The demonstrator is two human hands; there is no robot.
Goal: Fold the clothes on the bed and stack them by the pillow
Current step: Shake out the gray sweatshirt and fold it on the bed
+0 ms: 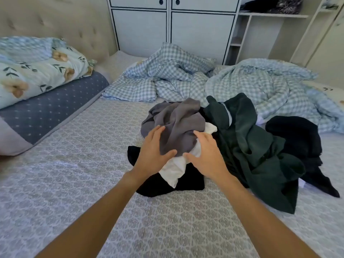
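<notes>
Since no garment is lying folded anywhere in view, the task is sitting at its very start: the heap of clothes [223, 142] is lying crumpled on the bed [83, 183], centre to right, well apart from the pillow [50, 107] at far left, and nothing is stacked beside that pillow yet. Both hands are reaching onto the near-left side of the heap. The left hand [151, 155] is resting with straight, spread fingers on the grey garment [176, 120]; the right hand [208, 155] is lying likewise flat across the grey cloth and the white garment [175, 170], gripping nothing. Judged step: sorting out a first piece, probably the grey one. Count, as far as the tangle is allowing: one grey piece, one white, one dark green garment [260, 149], one black garment [163, 185] under the hands, one further black piece [297, 138] at right, so five or more; hidden items cannot be ruled out. All are remaining to fold and stack. A checked duvet [186, 75] is bunching at the far side; a floral quilt [37, 71] is lying on the pillow.
</notes>
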